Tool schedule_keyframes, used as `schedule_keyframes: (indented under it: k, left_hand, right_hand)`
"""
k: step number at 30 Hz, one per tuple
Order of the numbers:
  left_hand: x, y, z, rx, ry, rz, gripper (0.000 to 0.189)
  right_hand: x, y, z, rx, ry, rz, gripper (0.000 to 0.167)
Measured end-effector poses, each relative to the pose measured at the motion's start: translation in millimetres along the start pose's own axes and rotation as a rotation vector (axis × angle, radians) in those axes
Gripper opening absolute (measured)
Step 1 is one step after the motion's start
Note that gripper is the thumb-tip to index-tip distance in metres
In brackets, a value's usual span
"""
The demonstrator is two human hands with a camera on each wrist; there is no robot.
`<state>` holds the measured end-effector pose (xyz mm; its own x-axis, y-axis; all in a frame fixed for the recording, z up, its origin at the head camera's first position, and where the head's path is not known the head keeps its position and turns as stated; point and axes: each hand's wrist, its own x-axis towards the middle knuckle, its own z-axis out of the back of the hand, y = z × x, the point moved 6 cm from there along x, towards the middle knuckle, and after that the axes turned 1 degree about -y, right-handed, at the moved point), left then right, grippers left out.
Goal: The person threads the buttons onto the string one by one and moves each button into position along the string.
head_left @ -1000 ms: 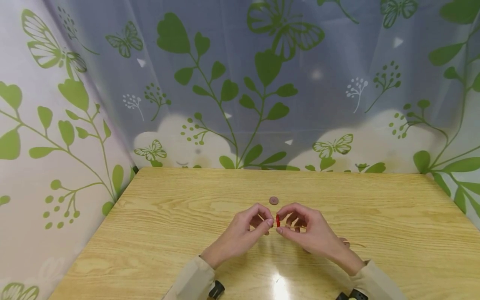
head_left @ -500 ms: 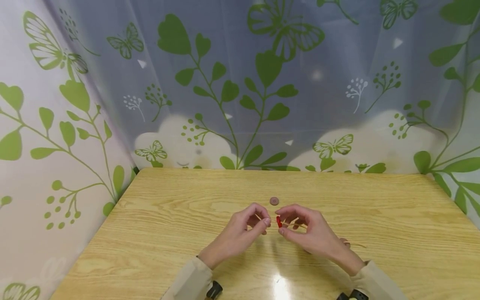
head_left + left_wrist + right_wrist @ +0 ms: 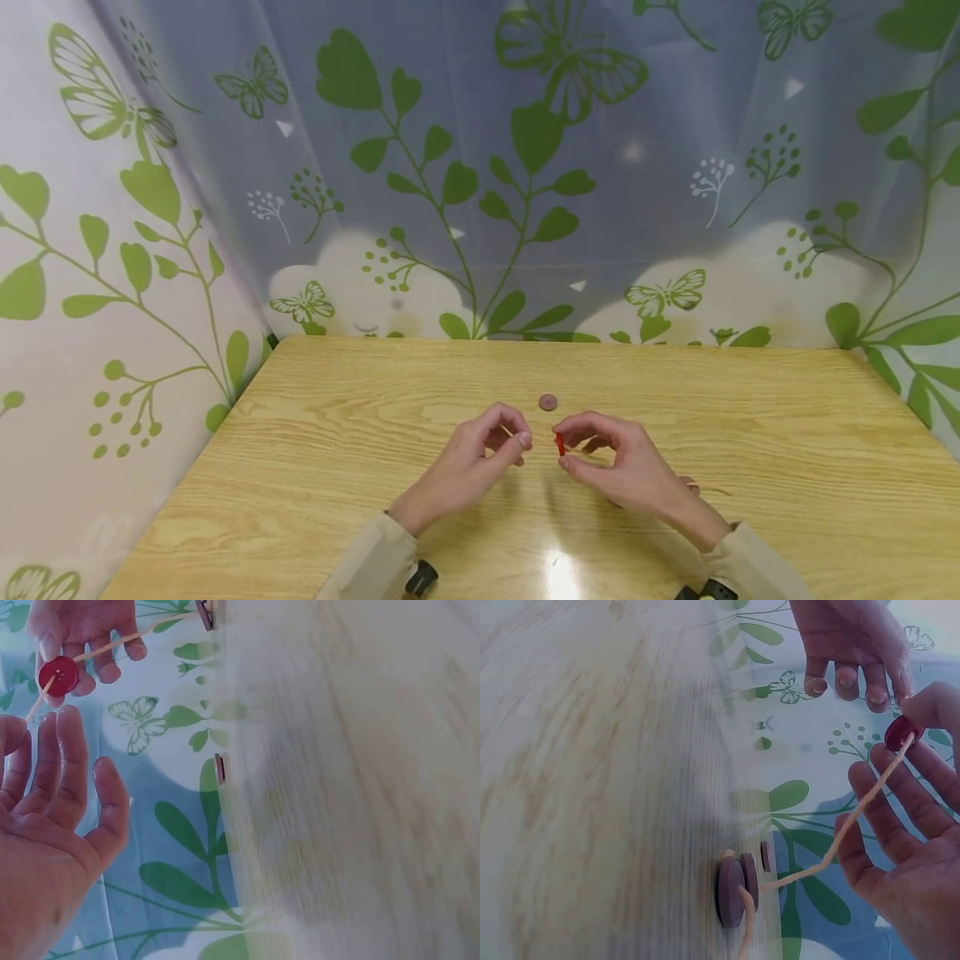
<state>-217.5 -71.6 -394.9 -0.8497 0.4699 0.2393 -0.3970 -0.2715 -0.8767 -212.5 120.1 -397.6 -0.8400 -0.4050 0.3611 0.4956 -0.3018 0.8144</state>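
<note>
Between the thumb and fingertips of my right hand (image 3: 622,462), a red button (image 3: 560,444) is pinched on edge above the table. A thin light-orange cord (image 3: 864,802) runs through that button. My left hand (image 3: 468,462), a short way to the left, pinches the cord's end, which comes out of the button's face in the left wrist view. From the other side the cord drops to brown buttons (image 3: 730,891) standing on edge on the table. The right wrist and forearm partly hide those brown buttons (image 3: 689,484) in the head view.
One separate brown button (image 3: 548,402) lies flat on the wooden table (image 3: 360,400), just beyond the hands. A loose cord tail (image 3: 722,492) lies right of the right wrist. A patterned curtain (image 3: 480,167) stands along the table's back edge.
My left hand has moved left, away from the red button, with the cord end in its fingers. The right hand stays almost in place, and the red button has turned slightly.
</note>
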Motion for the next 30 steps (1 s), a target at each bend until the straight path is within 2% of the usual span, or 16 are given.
schedule_keyframes:
  k: [11, 18, 25, 30]
  left_hand:
    - [-2.4, 2.1, 8.1, 0.004, -0.014, 0.026, 0.009]
    - [-3.9, 2.6, 13.0, 0.010, -0.032, 0.012, 0.009]
    - [-4.8, 2.9, 18.3, -0.004, -0.041, 0.026, 0.008]
    - [-5.2, 3.4, 22.9, -0.007, -0.059, -0.008, 0.008]
  right_hand:
    - [-0.6, -3, 0, -0.027, 0.002, 0.011, 0.023]
    - [-1.4, -4, -2, -0.041, 0.022, 0.002, 0.021]
    - [-1.8, -3, -3, -0.072, 0.033, -0.009, 0.021]
    - [-2.6, -3, -4, -0.091, 0.069, -0.022, 0.021]
